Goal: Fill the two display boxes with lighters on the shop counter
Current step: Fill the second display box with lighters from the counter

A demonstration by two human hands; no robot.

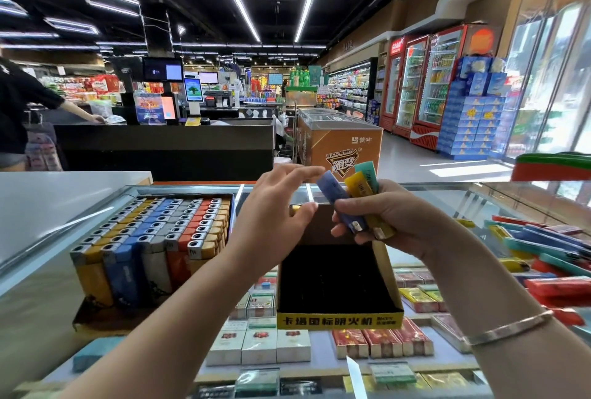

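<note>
Forearms fill the lower frame, the right one with a thin bracelet (508, 328) at the wrist. Right hand (393, 219) grips a fan of three lighters: blue lighter (335, 197) in front, yellow lighter (358, 187) behind it, teal lighter (367, 173) at the back. Fingers curl round their lower ends; metal heads point down toward the camera. Left hand (275, 210) is open, fingers straight and loosely spread, thumb tip near the blue lighter; whether it touches cannot be told.

Both hands hang over the empty display box (339, 318), black inside with a yellow front strip of printed characters. It stands on the glass counter (447, 197), and the hands hide its back wall. To its left, just beside, sits the full display box (150, 238), packed with upright rows of yellow, blue, grey and red lighters. To the right, a heap of loose lighters (550, 251) lies on the glass, teal, blue, red and yellow mixed.

Under the glass: cigarette packs (259, 347) in rows, partly blocked by the empty box and both arms.

Beyond the counter: an orange chest freezer (342, 146), a black checkout desk (166, 143) with screens, a person in a dark top (22, 104) at far left, red drink fridges (428, 85) on the right wall.
</note>
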